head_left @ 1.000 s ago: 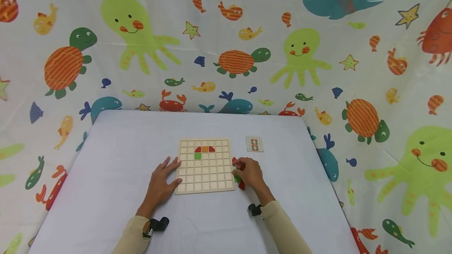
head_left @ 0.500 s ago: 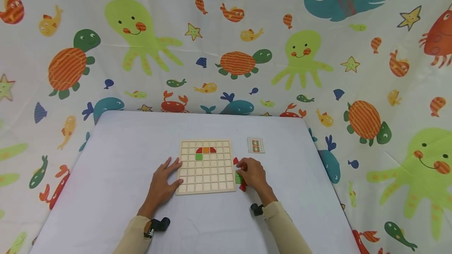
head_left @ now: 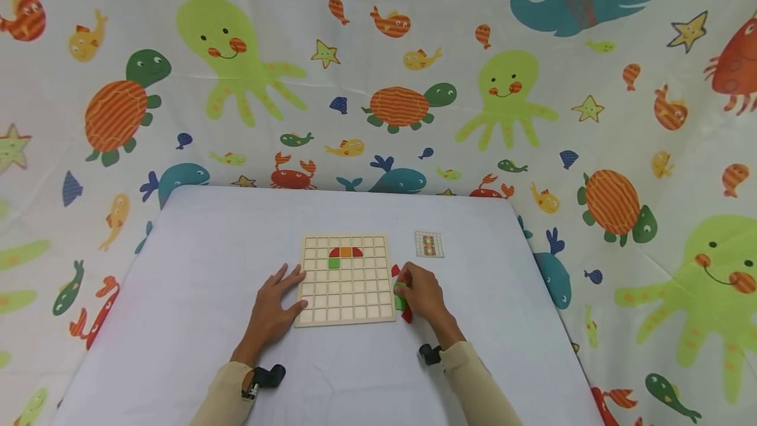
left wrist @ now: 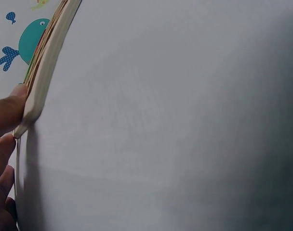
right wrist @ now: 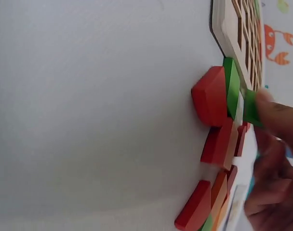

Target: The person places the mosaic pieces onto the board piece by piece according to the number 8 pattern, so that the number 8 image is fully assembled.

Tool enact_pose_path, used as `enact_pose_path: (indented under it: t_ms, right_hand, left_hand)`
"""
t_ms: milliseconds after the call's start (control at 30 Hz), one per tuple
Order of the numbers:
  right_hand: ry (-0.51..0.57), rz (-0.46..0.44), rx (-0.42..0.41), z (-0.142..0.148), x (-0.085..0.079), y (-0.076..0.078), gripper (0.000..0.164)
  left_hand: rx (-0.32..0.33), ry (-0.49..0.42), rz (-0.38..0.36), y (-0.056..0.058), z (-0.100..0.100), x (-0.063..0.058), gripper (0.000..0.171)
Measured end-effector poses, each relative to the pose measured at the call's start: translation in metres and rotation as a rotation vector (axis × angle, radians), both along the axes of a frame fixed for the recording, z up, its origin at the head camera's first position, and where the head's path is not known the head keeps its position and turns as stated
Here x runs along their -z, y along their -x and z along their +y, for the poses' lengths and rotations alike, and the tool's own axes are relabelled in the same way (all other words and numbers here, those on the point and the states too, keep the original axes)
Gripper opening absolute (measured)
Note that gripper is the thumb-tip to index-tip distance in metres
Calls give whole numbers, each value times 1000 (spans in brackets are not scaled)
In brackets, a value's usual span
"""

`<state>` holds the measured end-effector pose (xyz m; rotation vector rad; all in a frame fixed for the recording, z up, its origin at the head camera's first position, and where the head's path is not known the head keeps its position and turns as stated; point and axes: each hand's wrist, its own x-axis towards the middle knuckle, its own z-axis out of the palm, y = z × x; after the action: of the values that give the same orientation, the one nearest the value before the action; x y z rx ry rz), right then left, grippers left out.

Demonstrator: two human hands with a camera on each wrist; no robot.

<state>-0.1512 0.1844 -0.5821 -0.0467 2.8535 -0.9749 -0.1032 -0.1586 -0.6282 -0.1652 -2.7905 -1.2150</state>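
A square wooden board (head_left: 345, 291) with a raised grid lies on the white table (head_left: 225, 248). The left hand (head_left: 273, 307) is at its left side, fingers spread, the thumb and a fingertip touching that edge well apart from each other. The right hand (head_left: 422, 291) is just beside the board's right edge, pinching a green block (right wrist: 251, 107) between thumb and fingers.

Four pieces sit in the grid. In the second row from the far edge, a left red piece (head_left: 334, 252) and a right red piece (head_left: 357, 252), each with a rounded outer corner, flank an orange square (head_left: 345, 252). A green square (head_left: 334, 263) fills the cell on the near side of the left red one.

Loose pieces lie in a line along the board's right side, partly hidden by the right hand. One red piece (head_left: 395, 271) shows at the far end and another red block (head_left: 407, 315) at the near end, with a second green block (right wrist: 232, 89) next to it. An orange block (right wrist: 216, 192) shows farther along. Beyond the right hand, to the far right of the board, lies a small card (head_left: 428, 244) printed with a grid and a coloured pattern
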Motion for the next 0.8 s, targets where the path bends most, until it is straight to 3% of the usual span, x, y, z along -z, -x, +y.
enact_pose_path:
  t_ms: [133, 267, 467, 800]
  right_hand:
    - [57, 93, 36, -7, -1, 2, 24]
    - [118, 154, 4, -21, -3, 9, 18]
    - [191, 104, -58, -50, -2, 28, 11]
    - [125, 46, -50, -83, 2, 50, 7]
  left_hand:
    - [1, 7, 4, -1, 0, -1, 65]
    - [4, 6, 2, -1, 0, -2, 65]
    - [1, 3, -5, 0, 0, 0, 66]
    - [-1, -7, -16, 0, 0, 0, 67]
